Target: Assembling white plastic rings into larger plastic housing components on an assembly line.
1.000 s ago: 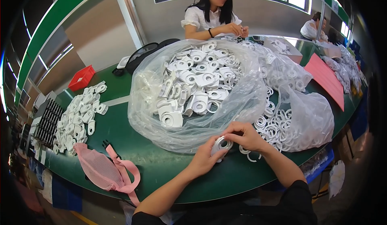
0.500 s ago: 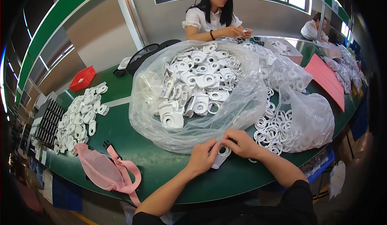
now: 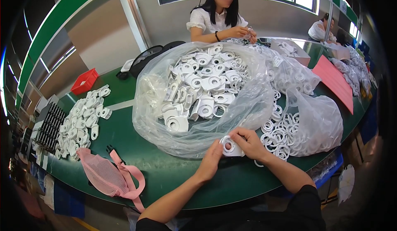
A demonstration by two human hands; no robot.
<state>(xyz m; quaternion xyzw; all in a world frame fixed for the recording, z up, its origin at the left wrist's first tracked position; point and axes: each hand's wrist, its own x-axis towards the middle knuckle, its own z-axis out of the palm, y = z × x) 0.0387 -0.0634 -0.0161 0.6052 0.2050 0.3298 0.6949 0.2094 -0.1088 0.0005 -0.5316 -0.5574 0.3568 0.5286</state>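
Between my two hands, just above the near edge of the table, is a white plastic housing (image 3: pixel 235 150) with a round hole and a ring around it. My left hand (image 3: pixel 211 158) grips its left side, fingers closed. On the upper right, my right hand (image 3: pixel 249 145) pinches it with thumb and fingers. Ahead lies a large clear plastic bag (image 3: pixel 194 142), its mouth wide, full of similar white housings (image 3: pixel 213 82). Loose white rings (image 3: pixel 281 133) lie right of my right hand, partly spilling from a second clear bag (image 3: pixel 318 125).
A pink mesh bag with a strap (image 3: pixel 103 173) lies at the near left. Beyond it are a pile of white parts (image 3: pixel 80 121), black stacked trays (image 3: pixel 50 123) and a red bin (image 3: pixel 84 81). A co-worker (image 3: pixel 219 20) sits opposite; a pink board (image 3: pixel 334 84) lies right.
The housing has turned, its wide end now pointing right instead of down toward me, with its ring face up. My hands have shifted their grip around it.
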